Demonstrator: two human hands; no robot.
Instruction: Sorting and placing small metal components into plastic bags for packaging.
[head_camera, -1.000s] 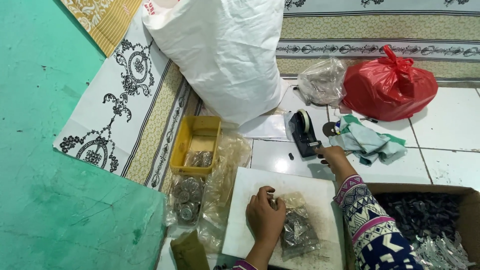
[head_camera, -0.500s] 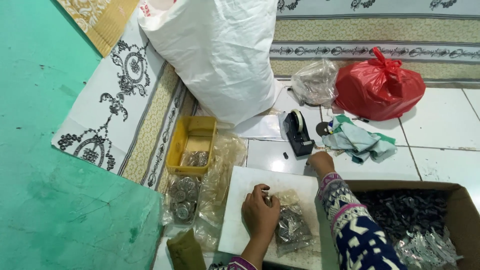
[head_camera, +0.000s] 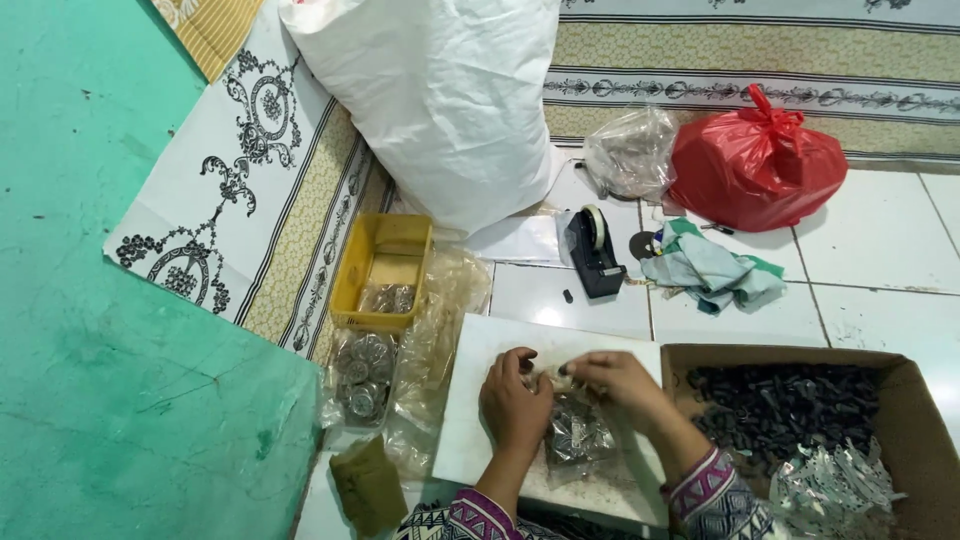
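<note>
The right hand (head_camera: 618, 378), which a second ago was stretched toward the black tape dispenser (head_camera: 592, 252) in the middle of the frame, has been brought back to the white board (head_camera: 480, 400) at lower centre. It is now met there by the left hand (head_camera: 514, 398). Both hands are pinched on the top of one small clear bag of metal parts (head_camera: 577, 436), which lies on the board; the bag's mouth appears to be in the course of being closed.

One tape dispenser, one yellow tray (head_camera: 383, 270), one cardboard box (head_camera: 905, 400) of dark parts at lower right, one red plastic bag (head_camera: 757, 162), one large white sack (head_camera: 440, 95) and one crumpled clear bag (head_camera: 630, 152) are counted.
</note>
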